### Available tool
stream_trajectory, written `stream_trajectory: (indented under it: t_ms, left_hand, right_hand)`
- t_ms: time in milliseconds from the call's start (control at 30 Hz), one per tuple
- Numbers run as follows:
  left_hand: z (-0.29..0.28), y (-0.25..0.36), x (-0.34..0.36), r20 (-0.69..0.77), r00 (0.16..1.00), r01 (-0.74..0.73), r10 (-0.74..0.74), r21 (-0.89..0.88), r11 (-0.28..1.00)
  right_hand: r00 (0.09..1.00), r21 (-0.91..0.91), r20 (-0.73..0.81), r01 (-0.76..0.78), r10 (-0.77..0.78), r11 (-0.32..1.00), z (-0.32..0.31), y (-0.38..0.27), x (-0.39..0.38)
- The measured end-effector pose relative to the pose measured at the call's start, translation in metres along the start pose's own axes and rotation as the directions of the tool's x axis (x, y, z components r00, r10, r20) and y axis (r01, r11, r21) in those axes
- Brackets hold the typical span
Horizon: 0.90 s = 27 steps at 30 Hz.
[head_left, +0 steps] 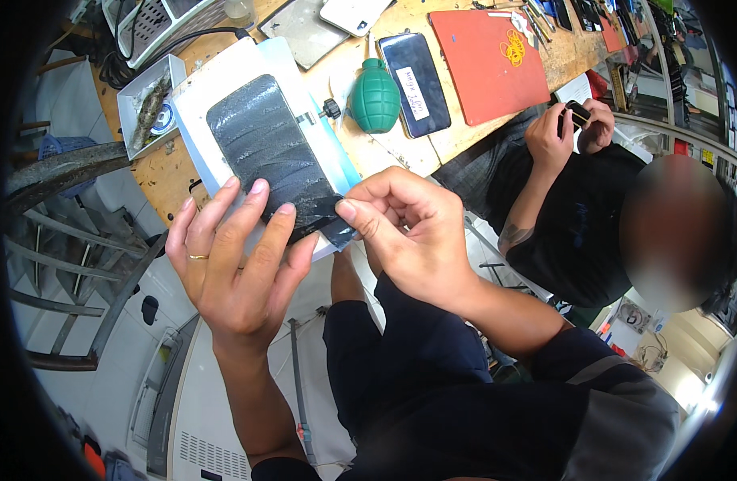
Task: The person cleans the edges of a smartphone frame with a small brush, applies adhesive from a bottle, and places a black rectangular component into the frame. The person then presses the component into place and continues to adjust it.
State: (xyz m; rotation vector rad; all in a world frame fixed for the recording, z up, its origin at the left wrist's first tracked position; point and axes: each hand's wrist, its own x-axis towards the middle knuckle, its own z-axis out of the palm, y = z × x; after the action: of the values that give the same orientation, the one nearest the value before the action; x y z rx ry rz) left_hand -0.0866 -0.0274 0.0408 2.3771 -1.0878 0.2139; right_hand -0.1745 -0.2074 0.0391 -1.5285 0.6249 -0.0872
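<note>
A phone-sized dark panel (260,128) lies on a white flat machine (284,64) with a light-blue edge. Black, wrinkled film-like material covers the panel in slanting ridges. Spread over its lower left end is my left hand (238,256), fingers apart, several fingertips resting on or beside the panel. At the lower right corner, thumb and forefinger of my right hand (412,232) pinch a loose piece of black film (330,210). Whether that piece is still joined to the panel cannot be made out. A black knob (331,108) on a metal clamp sits at the panel's right.
Right of the machine stand a green grenade-shaped bulb (375,96), a dark phone (416,84) with a paper label and a red mat (488,68) bearing yellow rubber bands. A white box (148,104) is at left. A co-worker (569,208) sits at right, holding a small object.
</note>
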Motion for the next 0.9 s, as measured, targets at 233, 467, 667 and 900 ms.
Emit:
stream_trajectory:
  t_ms: [233, 467, 667, 900]
  left_hand:
    - [0.001, 0.002, -0.002, -0.004, 1.0, 0.012, -0.012, -0.004, 1.0]
    - [-0.004, 0.003, 0.002, 0.029, 1.0, -0.007, 0.007, 0.011, 1.0]
    - [-0.028, -0.014, 0.026, 0.195, 0.972, -0.132, 0.132, -0.015, 0.991]
    - [-0.028, -0.035, 0.076, 0.421, 0.861, -0.246, 0.286, -0.148, 0.958]
  right_hand:
    - [0.999, 0.007, 0.036, -0.031, 0.031, 0.999, -0.008, 0.002, -0.004]
    - [1.0, 0.075, 0.023, -0.022, 0.021, 0.997, -0.013, 0.004, 0.001]
    - [0.996, 0.062, 0.054, 0.064, -0.068, 0.996, -0.018, 0.006, 0.015]
    - [0.994, 0.032, 0.057, 0.096, -0.098, 0.995, -0.018, 0.01, 0.023]
